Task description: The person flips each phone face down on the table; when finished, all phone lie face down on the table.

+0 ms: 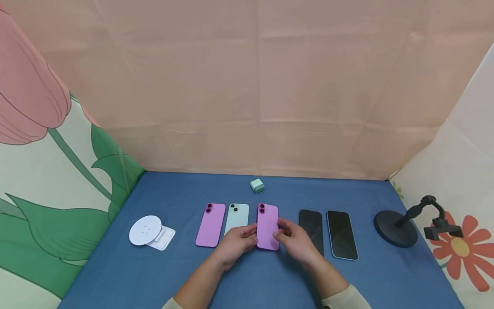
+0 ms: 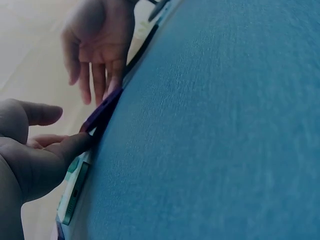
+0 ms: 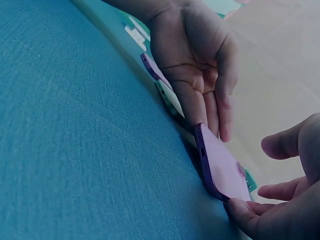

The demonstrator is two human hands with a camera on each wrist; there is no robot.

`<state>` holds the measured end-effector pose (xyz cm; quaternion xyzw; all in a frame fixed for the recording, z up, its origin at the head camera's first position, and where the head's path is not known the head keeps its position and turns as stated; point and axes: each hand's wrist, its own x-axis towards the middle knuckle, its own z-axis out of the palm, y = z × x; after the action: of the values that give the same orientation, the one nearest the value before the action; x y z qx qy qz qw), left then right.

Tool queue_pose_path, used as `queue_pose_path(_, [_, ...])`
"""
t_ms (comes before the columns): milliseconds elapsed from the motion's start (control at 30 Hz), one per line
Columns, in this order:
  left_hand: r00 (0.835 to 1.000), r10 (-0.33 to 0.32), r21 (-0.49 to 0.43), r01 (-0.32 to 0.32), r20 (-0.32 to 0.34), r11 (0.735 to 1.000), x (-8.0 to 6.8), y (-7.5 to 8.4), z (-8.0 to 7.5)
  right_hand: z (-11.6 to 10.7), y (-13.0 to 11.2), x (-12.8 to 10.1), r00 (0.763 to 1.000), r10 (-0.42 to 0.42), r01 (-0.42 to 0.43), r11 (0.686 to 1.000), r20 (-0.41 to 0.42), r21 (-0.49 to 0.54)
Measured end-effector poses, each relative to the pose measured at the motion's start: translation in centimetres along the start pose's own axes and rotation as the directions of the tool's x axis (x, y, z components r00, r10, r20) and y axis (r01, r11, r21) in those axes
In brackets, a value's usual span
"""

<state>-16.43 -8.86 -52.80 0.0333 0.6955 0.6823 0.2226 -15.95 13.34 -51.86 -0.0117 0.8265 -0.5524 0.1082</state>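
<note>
Lying face down on the blue worktop [image 1: 185, 274], the middle purple phone [image 1: 267, 226] sits between both hands, its camera end pointing away from the person. The left hand [image 1: 236, 242] touches its left edge with relaxed, nearly straight fingers; the grip is loose and closes round nothing. The right hand [image 1: 296, 241] rests at the phone's right edge in the same way, fingers extended, thumb near the lower corner. In the right wrist view the phone's lower end appears slightly raised off the cloth, though I cannot tell for sure.

Just left of the left hand lies a pale green phone [image 1: 236, 217], partly covered by that hand, and beside it another purple phone [image 1: 210, 225], both face down. To the right of the right hand lie two phones with dark screens up, a black phone [image 1: 311, 226] and a light-edged phone [image 1: 341, 234]. Behind the row stands a small green charger [image 1: 257, 186]. Far left is a white round disc [image 1: 145, 230] on a white tray [image 1: 165, 238]; far right, a black phone stand [image 1: 401, 224].
</note>
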Motion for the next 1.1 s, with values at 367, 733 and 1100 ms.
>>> queue_pose_path(367, [0.999, -0.027, 0.011, 0.027, 0.026, 1.0, -1.0, 0.8, -0.3, 0.0, 0.0, -0.1, 1.0, -0.003, 0.003, 1.0, 0.006, 0.002])
queue_pose_path(733, [0.998, -0.03, 0.027, 0.028, 0.047, 0.999, -1.2, 0.7, -0.7, 0.4, 0.1, -0.2, 1.0, -0.017, 0.017, 1.0, 0.013, 0.013])
queue_pose_path(1100, [0.998, -0.01, 0.085, 0.005, 0.058, 0.996, -1.1, 0.3, -1.1, 0.2, 0.2, -0.1, 1.0, -0.02, 0.02, 1.0, 0.001, 0.016])
